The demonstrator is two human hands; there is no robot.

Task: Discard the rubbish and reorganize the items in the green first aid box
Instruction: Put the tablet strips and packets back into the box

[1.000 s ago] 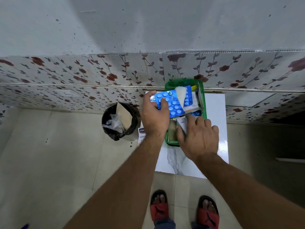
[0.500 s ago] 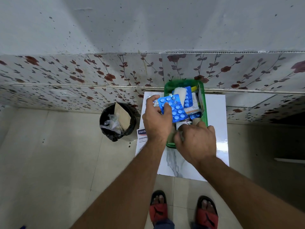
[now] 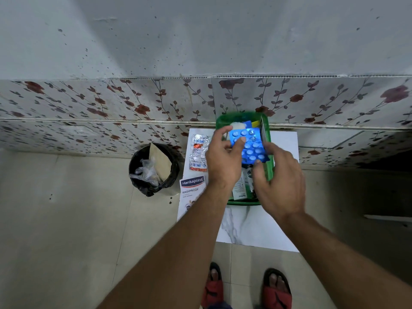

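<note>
Two hands share the blue blister pack (image 3: pixel 249 144) above the green first aid box (image 3: pixel 268 152): my left hand (image 3: pixel 223 157) pinches its corner, my right hand (image 3: pixel 278 181) touches its lower edge, fingers half curled. With so light a grip it may slip down among the tubes (image 3: pixel 242 186).

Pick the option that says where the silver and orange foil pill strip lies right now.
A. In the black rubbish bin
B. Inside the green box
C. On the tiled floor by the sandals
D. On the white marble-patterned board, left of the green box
D: the silver and orange foil pill strip lies flat on the white marble-patterned board, just left of the green plastic first aid box, above the Hansaplast plaster packet.
</note>
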